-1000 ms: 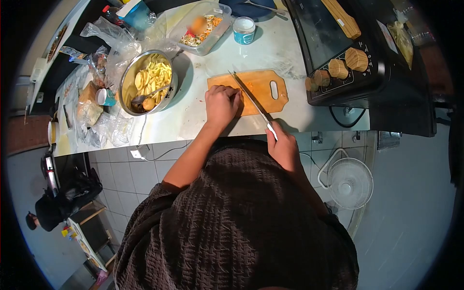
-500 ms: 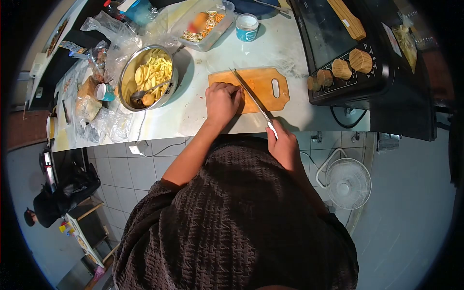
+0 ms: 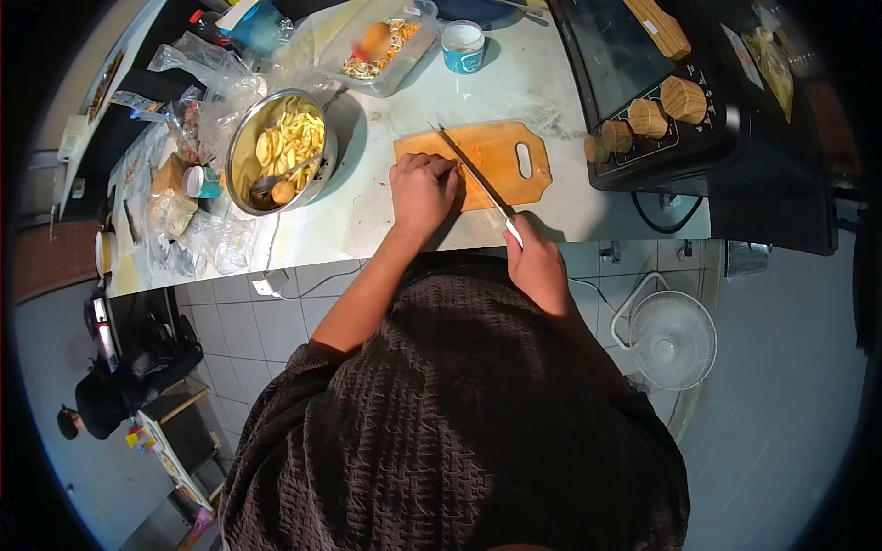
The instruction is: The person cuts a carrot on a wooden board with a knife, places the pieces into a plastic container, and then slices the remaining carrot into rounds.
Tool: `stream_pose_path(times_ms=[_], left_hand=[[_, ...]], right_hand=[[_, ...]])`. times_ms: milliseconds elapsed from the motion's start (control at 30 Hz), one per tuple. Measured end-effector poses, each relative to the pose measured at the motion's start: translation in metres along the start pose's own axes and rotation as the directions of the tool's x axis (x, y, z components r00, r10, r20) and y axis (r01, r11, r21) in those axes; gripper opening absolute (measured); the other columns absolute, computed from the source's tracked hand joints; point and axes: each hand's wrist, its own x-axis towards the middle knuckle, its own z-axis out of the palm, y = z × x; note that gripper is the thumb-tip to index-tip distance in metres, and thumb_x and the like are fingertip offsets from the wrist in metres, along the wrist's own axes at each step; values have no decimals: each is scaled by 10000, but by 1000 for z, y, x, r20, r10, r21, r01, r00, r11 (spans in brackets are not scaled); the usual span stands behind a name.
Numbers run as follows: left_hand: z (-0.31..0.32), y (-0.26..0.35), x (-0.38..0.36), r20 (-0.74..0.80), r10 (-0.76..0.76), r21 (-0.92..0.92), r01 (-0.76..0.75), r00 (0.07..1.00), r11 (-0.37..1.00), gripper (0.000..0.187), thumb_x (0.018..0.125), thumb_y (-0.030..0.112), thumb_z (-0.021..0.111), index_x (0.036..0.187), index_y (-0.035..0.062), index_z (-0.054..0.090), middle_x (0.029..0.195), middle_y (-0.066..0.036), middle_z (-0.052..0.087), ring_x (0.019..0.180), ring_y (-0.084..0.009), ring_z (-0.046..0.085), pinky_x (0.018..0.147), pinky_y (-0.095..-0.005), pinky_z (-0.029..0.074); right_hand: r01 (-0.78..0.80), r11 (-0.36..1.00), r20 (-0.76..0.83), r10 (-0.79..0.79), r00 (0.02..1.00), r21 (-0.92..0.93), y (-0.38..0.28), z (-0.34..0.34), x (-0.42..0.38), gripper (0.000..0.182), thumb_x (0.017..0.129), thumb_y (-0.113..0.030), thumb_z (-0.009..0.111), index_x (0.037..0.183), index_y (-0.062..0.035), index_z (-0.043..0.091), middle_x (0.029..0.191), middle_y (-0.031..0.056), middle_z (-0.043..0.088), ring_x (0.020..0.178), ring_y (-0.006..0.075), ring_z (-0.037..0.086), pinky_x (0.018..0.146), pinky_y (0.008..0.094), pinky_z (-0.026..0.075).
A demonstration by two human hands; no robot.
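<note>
A wooden cutting board [image 3: 503,174] lies near the counter's front edge. On its left part rests my left hand [image 3: 423,195], its fingers curled and pressed together; whatever they hold is hidden beneath them. My right hand [image 3: 539,263] grips the white handle of a long knife [image 3: 475,174]. The blade slants up and left across the board, close beside my left fingertips. Small orange bits [image 3: 476,152], too small to name surely, lie on the board right of the blade.
Left stands a steel pot [image 3: 328,174] with pale yellow cut pieces and a spoon. Behind are a plastic container [image 3: 393,81] of shredded food and a small teal-and-white tub [image 3: 463,48]. A black oven [image 3: 634,92] bounds the right; plastic bags [image 3: 216,243] crowd the left.
The knife handle and my right hand have shifted slightly, while the blade stays beside my left fingers. My left hand keeps its place on the board. The whole view has tilted a little.
</note>
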Motion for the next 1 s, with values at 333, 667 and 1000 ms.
stream_pose_path(times_ms=[333,667,1000], left_hand=[[0,-1,-2,9,2,-45,-1,1000,999,116,827,155,709,908,86,756,904,-79,700,927,-285,595,834,-412,415],[0,1,-1,28,-32,-49,33,999,998,100,826,138,717,895,72,746,881,-88,678,931,-299,584,832,-417,406],[2,-4,1,39,-57,-108,61,998,992,98,836,169,722,867,80,748,832,-93,666,912,-302,592,826,-422,410]], right_hand=[[27,1000,-67,-28,997,-13,9,-5,-9,168,941,-158,589,1060,-43,560,920,237,653,839,469,616,684,521,498],[38,999,-59,-37,998,6,5,-3,-14,220,934,-171,599,1110,-41,579,920,237,657,827,454,631,679,502,512],[36,999,-39,-37,999,-12,-3,-3,-14,208,947,-163,581,1107,-29,572,911,247,655,832,466,623,691,512,504]])
